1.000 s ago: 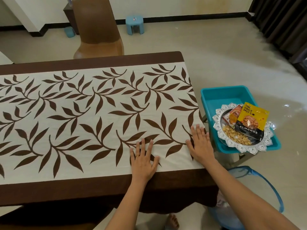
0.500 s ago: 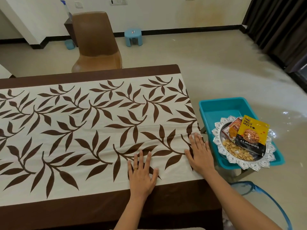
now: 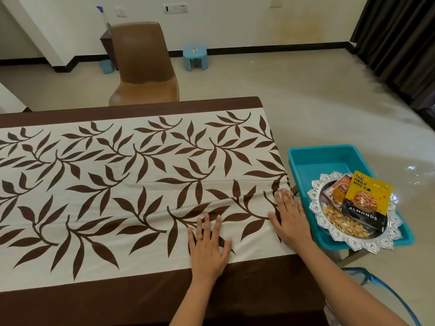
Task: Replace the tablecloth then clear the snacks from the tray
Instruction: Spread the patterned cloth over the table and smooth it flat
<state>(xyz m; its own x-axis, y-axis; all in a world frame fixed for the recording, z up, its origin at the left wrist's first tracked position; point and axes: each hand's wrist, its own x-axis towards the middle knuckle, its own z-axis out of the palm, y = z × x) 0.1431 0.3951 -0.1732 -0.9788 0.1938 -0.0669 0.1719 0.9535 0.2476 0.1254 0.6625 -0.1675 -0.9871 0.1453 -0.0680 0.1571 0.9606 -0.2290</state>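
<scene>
A cream tablecloth (image 3: 113, 184) with brown leaves and a brown border covers the table. My left hand (image 3: 208, 245) lies flat on it near the front edge, fingers spread. My right hand (image 3: 288, 215) presses flat on the cloth at the table's right edge. A low fold runs across the cloth just beyond both hands. To the right, a silver tray (image 3: 386, 238) holds a yellow almonds packet (image 3: 364, 198), a red snack packet (image 3: 336, 191) and loose yellow snacks (image 3: 341, 222).
The silver tray rests on a teal plastic bin (image 3: 317, 161) on a low stand beside the table. A blue-rimmed basket (image 3: 376, 281) stands on the floor at the lower right. A brown chair (image 3: 143, 64) stands behind the table, a small blue stool (image 3: 195, 57) by the wall.
The view has tilted up, showing more of the room. Both hands have stayed flat on the cloth, and a fold has gathered in the cloth just beyond their fingertips.
</scene>
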